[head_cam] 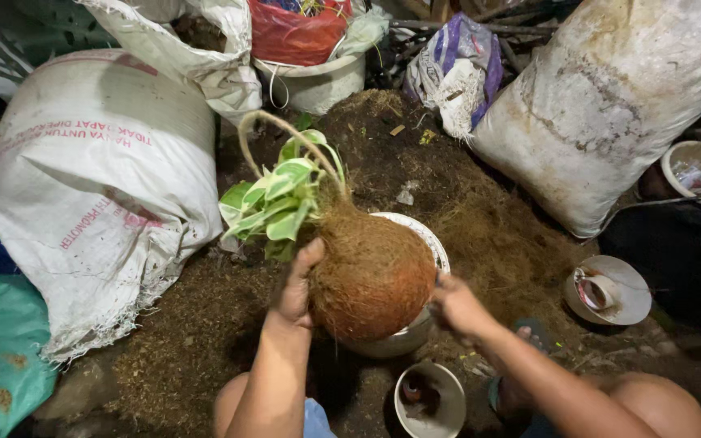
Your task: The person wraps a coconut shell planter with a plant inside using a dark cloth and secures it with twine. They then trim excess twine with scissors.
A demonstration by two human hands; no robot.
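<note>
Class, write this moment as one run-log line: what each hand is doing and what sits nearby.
left hand: holds fibre ball with leafy plant | right hand: beside ball | below: white bowl | left: white sack

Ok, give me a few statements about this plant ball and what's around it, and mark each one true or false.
1. The left hand grips the coconut-fibre ball. True.
2. The plant growing from the ball has red flowers. False: only green and pale variegated leaves show.
3. A white bowl sits under the ball. True.
4. The big white sack on the left stands upright. False: it lies tilted on its side.
5. The right hand holds scissors. False: it is at the ball's side, and no tool shows in it.
6. A twine loop rises from the ball. True.
</note>
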